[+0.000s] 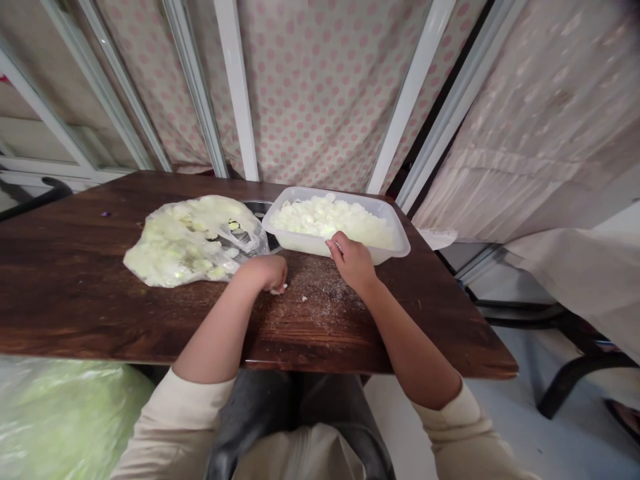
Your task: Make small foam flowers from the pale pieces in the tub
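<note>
My left hand (264,272) is closed low over the table, with a small white piece (279,291) showing at its fingertips. Thumb and fingers of my right hand (353,261) are pinched together at the near rim of a translucent white plastic tub (300,241); a pale sliver shows between them, too small to make out. Whitish, pale-green pieces (325,215) heap up inside the tub. Left of it lies a clear plastic bag (195,243) of pale yellow-green pieces, partly over a dark round tray (257,208). What kind of pieces these are I cannot tell.
The dark wooden table (75,293) has white crumbs (320,293) scattered before the tub. A large bag with light-green contents (75,420) stands below the table at the left. A dark chair (575,360) is at the right. Behind hangs a dotted curtain (325,87) with white frame bars.
</note>
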Motion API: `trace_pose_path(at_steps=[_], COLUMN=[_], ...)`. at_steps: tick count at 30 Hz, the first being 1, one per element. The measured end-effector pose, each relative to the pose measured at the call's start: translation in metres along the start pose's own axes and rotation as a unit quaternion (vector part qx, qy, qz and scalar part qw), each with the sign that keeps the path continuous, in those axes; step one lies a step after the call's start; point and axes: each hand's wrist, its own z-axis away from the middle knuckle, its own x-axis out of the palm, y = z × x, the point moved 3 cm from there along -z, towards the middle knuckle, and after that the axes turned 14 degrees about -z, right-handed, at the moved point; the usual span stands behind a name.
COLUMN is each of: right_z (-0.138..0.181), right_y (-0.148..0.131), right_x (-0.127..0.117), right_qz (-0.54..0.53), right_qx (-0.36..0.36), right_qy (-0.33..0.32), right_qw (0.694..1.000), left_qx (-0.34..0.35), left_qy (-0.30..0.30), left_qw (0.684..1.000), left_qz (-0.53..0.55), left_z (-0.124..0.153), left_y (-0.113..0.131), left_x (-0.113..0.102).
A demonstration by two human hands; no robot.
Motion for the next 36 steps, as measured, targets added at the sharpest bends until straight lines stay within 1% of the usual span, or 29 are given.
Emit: trace_pose_path(at_steps=[3,5,7,10,12,14,15,17,19,20,21,22,24,26,29,33,36], right_z=[0.0,0.0,-0.001,-0.002,-0.003,-0.004,-0.005,-0.006,-0.007,-0.007,-0.007,-0.007,-0.006,-0.003,0.0,0.002,0.002], right_y=[0.0,0.0,0.0,0.001,0.003,0.006,0.007,0.009,0.01,0.01,0.01,0.01,0.008,0.006,0.0,-0.004,-0.004], right_x=[0.0,-0.002,-0.005,-0.009,-0.009,-0.006,-0.004,0.0,0.001,0.001,-0.001,-0.002,-0.006,-0.01,-0.013,-0.013,-0.015], right_qz=[-0.018,-0.024,-0.019,-0.001,0.004,-0.001,-0.008,-0.02,-0.03,-0.033,-0.034,-0.036,-0.038,-0.047,-0.053,-0.064,-0.102], right_qx=[-0.005,-0.017,-0.043,-0.074,-0.064,-0.045,-0.04,-0.038,-0.034,-0.026,-0.014,0.002,0.043,0.086,0.12,0.109,0.068], right_qy=[0.013,0.041,0.078,0.12,0.12,0.095,0.079,0.056,0.047,0.045,0.044,0.042,0.04,0.04,0.038,0.044,0.082], right_qw=[1.0,0.999,0.996,0.99,0.991,0.994,0.996,0.998,0.998,0.998,0.998,0.998,0.998,0.994,0.991,0.991,0.989], left_qx=[0.018,0.054,0.127,0.247,0.285,0.289,0.28,0.241,0.179,0.143,0.106,0.072,0.015,-0.017,-0.024,0.009,0.01], left_qy=[-0.011,-0.004,0.006,0.025,0.056,0.124,0.177,0.316,0.47,0.534,0.583,0.617,0.656,0.665,0.642,0.606,0.583], left_qw=[1.0,0.998,0.99,0.956,0.934,0.913,0.9,0.867,0.816,0.789,0.766,0.748,0.724,0.719,0.745,0.779,0.8], left_qz=[-0.007,0.018,0.068,0.153,0.208,0.262,0.283,0.301,0.284,0.266,0.247,0.232,0.212,0.199,0.18,0.158,0.14], left_z=[-0.006,-0.007,-0.003,0.011,0.019,0.023,0.023,0.021,0.018,0.016,0.015,0.015,0.015,0.016,0.017,0.015,0.016], left_y=[0.005,0.005,0.006,0.014,0.019,0.021,0.019,0.013,0.003,-0.002,-0.007,-0.011,-0.017,-0.019,-0.017,-0.011,-0.005], left_x=[0.004,0.004,0.001,-0.008,-0.015,-0.022,-0.025,-0.032,-0.036,-0.037,-0.037,-0.037,-0.036,-0.035,-0.034,-0.033,-0.032])
